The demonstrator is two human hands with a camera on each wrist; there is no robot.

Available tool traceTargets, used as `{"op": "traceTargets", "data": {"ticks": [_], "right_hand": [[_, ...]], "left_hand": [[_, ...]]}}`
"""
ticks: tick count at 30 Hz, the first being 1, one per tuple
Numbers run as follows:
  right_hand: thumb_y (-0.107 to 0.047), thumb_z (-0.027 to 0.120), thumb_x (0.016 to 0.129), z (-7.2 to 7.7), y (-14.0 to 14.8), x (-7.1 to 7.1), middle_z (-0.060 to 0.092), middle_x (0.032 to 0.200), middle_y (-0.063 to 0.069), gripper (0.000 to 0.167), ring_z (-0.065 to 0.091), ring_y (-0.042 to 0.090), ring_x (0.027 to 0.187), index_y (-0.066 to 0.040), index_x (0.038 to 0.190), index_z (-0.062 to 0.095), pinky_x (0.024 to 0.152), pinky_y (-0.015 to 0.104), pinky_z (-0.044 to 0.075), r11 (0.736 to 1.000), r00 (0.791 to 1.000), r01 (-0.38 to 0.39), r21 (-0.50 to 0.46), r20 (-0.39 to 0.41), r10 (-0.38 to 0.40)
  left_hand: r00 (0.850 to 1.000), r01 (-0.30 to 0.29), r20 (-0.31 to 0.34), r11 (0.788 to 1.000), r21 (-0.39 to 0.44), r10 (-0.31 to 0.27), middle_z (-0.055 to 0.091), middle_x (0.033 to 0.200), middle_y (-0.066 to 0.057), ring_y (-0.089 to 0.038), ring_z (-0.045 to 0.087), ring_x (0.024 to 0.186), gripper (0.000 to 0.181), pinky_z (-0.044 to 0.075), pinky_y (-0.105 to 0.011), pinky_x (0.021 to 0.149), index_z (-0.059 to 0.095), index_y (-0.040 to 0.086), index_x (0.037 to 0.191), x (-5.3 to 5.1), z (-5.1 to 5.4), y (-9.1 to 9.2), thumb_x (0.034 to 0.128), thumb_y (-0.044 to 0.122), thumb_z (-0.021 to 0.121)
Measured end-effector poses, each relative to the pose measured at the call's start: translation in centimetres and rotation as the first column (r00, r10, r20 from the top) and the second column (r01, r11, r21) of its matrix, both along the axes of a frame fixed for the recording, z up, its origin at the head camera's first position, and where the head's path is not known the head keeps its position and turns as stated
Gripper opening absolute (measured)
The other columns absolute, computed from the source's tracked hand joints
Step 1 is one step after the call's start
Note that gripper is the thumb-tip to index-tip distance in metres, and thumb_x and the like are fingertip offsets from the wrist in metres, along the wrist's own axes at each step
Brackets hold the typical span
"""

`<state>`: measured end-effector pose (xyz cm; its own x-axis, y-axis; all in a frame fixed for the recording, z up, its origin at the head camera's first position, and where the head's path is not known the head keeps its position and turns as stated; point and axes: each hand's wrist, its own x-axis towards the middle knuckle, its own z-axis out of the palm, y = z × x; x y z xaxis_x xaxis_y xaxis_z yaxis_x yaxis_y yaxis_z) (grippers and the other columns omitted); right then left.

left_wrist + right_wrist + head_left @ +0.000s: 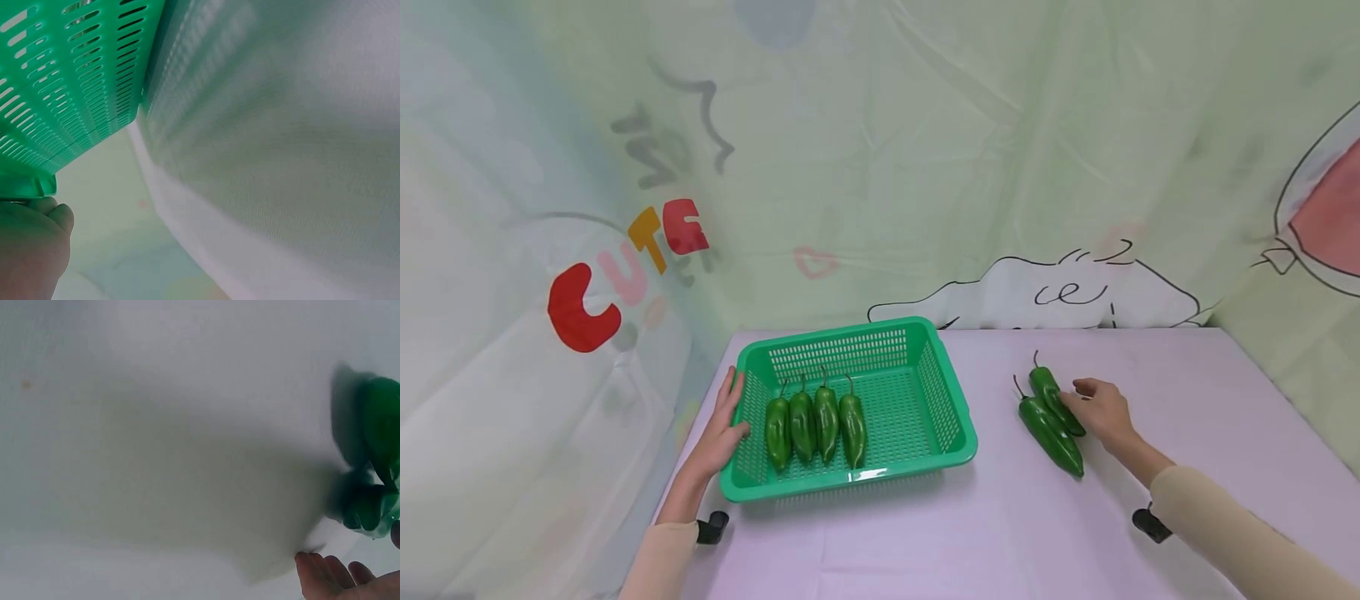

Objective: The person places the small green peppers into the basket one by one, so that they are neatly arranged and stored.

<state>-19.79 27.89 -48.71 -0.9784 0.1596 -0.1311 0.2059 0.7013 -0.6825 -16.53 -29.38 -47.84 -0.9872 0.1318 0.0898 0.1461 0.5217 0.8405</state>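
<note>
A green plastic basket (958, 408) stands left of centre on the table, with several green chili peppers (826, 421) side by side in its left half, stems pointing away. My left hand (718, 433) rests against the basket's left rim, fingers extended; the left wrist view shows this hand (34, 244) just under the rim. To the right, two more peppers lie together on the cloth: a nearer pepper (1051, 437) and a farther pepper (1047, 385). At the farther one is my right hand (1101, 408). In the right wrist view its fingers (319, 575) are apart from the thumb, with the peppers beside them.
A pale lilac cloth (880, 542) covers the table. Behind it hangs a light green printed curtain (880, 167), which also closes in the left and right sides. Dark wrist-worn devices (1150, 525) show below both hands.
</note>
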Motion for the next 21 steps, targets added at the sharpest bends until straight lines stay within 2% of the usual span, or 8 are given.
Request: {"op": "traceTargets", "data": {"ticks": [4, 8, 11, 14, 18, 21], "right_hand": [[-0.022, 0.055, 0.098, -0.4, -0.3, 0.2, 0.046, 0.131, 0.041, 0.058, 0.049, 0.053, 0.118, 0.021, 0.134, 0.042, 0.094, 0.055, 0.047, 1.0, 1.0, 0.011, -0.005, -0.012, -0.011], [-0.019, 0.056, 0.098, -0.5, -0.5, 0.2, 0.048, 0.129, 0.041, 0.056, 0.051, 0.052, 0.117, 0.022, 0.133, 0.043, 0.093, 0.054, 0.048, 1.0, 1.0, 0.021, -0.012, -0.022, -0.021], [-0.016, 0.057, 0.097, -0.9, -0.6, 0.2, 0.051, 0.127, 0.04, 0.053, 0.053, 0.051, 0.115, 0.022, 0.132, 0.045, 0.092, 0.053, 0.049, 0.999, 0.999, 0.029, -0.013, -0.04, -0.03], [-0.015, 0.058, 0.096, -1.2, -0.8, 0.2, 0.053, 0.125, 0.039, 0.051, 0.055, 0.05, 0.114, 0.021, 0.131, 0.047, 0.09, 0.052, 0.051, 0.999, 0.997, 0.029, -0.025, -0.069, -0.031], [-0.013, 0.058, 0.096, -1.3, -1.1, 0.3, 0.055, 0.125, 0.038, 0.049, 0.057, 0.049, 0.113, 0.02, 0.13, 0.049, 0.09, 0.051, 0.051, 0.998, 0.995, 0.027, -0.055, -0.098, -0.033], [-0.012, 0.059, 0.096, -1.3, -1.3, 0.3, 0.056, 0.124, 0.038, 0.046, 0.058, 0.048, 0.111, 0.02, 0.129, 0.051, 0.089, 0.051, 0.052, 0.997, 0.992, 0.032, -0.068, -0.116, -0.04]], "left_hand": [[1.0, -0.006, 0.011, 1.0, 0.001, 0.006, -0.013, 0.164, -0.012, -0.039, -0.012, 0.148, 0.09, 0.004, -0.07, 0.109, 0.004, 0.003, 0.158, 0.3, 0.6, 0.4, 0.0805, -0.013, 0.047], [1.0, -0.002, 0.026, 1.0, 0.016, 0.001, -0.012, 0.163, -0.018, -0.043, -0.012, 0.147, 0.087, 0.004, -0.071, 0.109, 0.005, -0.004, 0.156, 1.1, 2.3, 1.2, 0.08, -0.015, 0.045], [1.0, 0.002, 0.031, 1.0, 0.024, -0.003, -0.012, 0.163, -0.02, -0.044, -0.011, 0.147, 0.086, 0.004, -0.071, 0.109, 0.005, -0.006, 0.155, 1.4, 3.0, 1.5, 0.0797, -0.015, 0.045], [1.0, -0.003, 0.027, 1.0, 0.019, 0.003, -0.012, 0.163, -0.017, -0.042, -0.012, 0.147, 0.087, 0.004, -0.071, 0.109, 0.005, -0.003, 0.156, 1.1, 2.2, 1.2, 0.0798, -0.015, 0.045], [1.0, -0.008, 0.017, 1.0, 0.007, 0.008, -0.013, 0.164, -0.01, -0.038, -0.012, 0.148, 0.09, 0.005, -0.069, 0.11, 0.004, 0.004, 0.158, 0.3, 0.6, 0.4, 0.0809, -0.013, 0.047], [1.0, -0.009, 0.01, 1.0, 0.003, 0.009, -0.013, 0.165, -0.006, -0.035, -0.011, 0.149, 0.09, 0.005, -0.068, 0.111, 0.005, 0.007, 0.159, 0.0, 0.0, 0.2, 0.0812, -0.012, 0.047]]}}
